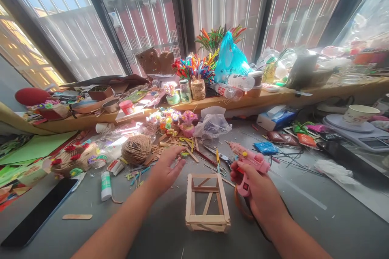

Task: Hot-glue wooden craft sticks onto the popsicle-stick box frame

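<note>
In the head view, the only one we have, we take the wooden stick frame (pixel 225 200) as our landmark; it sits on the grey table (pixel 164 226) between our forearms, open in its middle, with a slanting stick visible through the opening.

To the right of the frame, our right hand (pixel 251 182) is closed around the handle of a pink glue gun (pixel 251 160), whose nozzle points up and to the left. To the upper left of the frame, our left hand (pixel 168 168) holds nothing that we can see; its fingers are loosely curled and spread a little apart, near the loose wooden sticks. Whether a fingertip touches them we cannot tell.

Beyond the frame we see scissors (pixel 223 157), with a yellow tool (pixel 218 160) beside them, and farther off a clear plastic bag (pixel 212 125) next to small crocheted-looking flowers in a pink pot (pixel 188 129). To the left of the frame, past our left hand, lie a ball of twine (pixel 136 149), a green-and-white glue stick (pixel 106 186), a single flat stick (pixel 77 217) and a dark phone-like slab (pixel 38 214). Well to the right of the frame, a paper cup (pixel 360 114) stands on a white scale (pixel 372 135), and a blue packet (pixel 265 147) lies nearer.
</note>
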`<control>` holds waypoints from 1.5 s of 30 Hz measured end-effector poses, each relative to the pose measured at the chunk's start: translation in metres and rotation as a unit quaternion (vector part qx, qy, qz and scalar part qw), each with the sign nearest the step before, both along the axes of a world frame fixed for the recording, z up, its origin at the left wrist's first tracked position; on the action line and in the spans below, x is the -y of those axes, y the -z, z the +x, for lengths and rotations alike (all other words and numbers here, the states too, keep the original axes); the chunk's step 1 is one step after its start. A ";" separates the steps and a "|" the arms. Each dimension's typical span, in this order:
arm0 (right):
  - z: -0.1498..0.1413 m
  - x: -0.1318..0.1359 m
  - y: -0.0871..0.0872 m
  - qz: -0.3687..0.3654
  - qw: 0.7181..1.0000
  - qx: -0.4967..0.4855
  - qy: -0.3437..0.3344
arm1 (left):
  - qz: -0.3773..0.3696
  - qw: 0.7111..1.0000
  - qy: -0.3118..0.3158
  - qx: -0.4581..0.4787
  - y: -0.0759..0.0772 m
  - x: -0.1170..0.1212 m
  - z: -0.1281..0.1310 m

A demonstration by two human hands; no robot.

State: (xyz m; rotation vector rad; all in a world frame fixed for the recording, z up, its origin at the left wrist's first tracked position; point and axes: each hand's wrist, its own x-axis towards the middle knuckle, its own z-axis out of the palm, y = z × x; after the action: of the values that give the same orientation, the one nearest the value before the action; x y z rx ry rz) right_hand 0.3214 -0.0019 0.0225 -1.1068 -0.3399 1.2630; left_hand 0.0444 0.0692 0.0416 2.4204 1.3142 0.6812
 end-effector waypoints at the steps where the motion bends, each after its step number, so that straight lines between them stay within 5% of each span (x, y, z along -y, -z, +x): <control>1: 0.000 0.000 0.000 -0.001 1.000 0.002 -0.001 | 0.014 0.999 0.018 -0.038 -0.001 -0.014 0.007; 5: 0.000 -0.001 0.001 -0.002 1.000 0.014 -0.002 | 0.024 0.988 0.086 -0.127 0.003 -0.052 0.030; 9: 0.000 -0.002 0.000 -0.004 1.000 0.020 -0.010 | 0.033 0.979 0.108 -0.172 0.012 -0.061 0.035; 30: 0.000 -0.001 0.007 -0.019 0.997 0.044 -0.061 | -0.066 0.984 -0.031 -0.161 -0.003 -0.030 0.026; 45: 0.000 -0.003 0.017 -0.007 0.997 0.042 -0.064 | -0.092 0.977 -0.045 -0.186 0.000 -0.030 0.027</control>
State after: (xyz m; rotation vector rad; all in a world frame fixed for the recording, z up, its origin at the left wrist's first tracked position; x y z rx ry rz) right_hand 0.3218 0.0008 0.0051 -1.1666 -0.4724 1.3351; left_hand 0.0716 0.0993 0.0411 2.4225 1.5562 0.1156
